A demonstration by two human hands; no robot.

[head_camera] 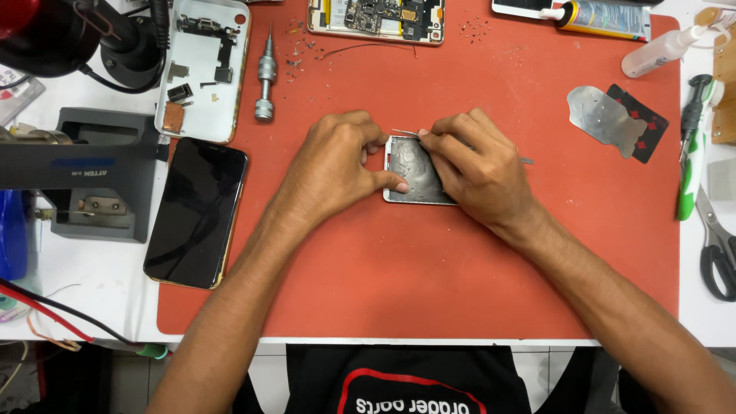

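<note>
While the left hand [337, 165] pins a small silver-framed phone panel [414, 176] to the red work mat [460, 268], the right hand [475, 165] pinches thin metal tweezers [406, 133] at its top edge; a slip could gouge the panel or scatter the tiny loose screws [474, 27] beyond.

Matt red rubbery mat [429, 276]; dull scuffed grey metal phone frame [414, 178]; glossy black glass phone screen [196, 211]; ribbed steel screwdriver [265, 77].

Near side of grip: bare red mat [429, 276], free passage
Left of grip: dark phone [196, 211], screwdriver [265, 77] well apart
Right of grip: metal plate [606, 119], green tool [692, 149] beyond open mat
Beyond grip: open circuit board [377, 19] at mat edge
</note>
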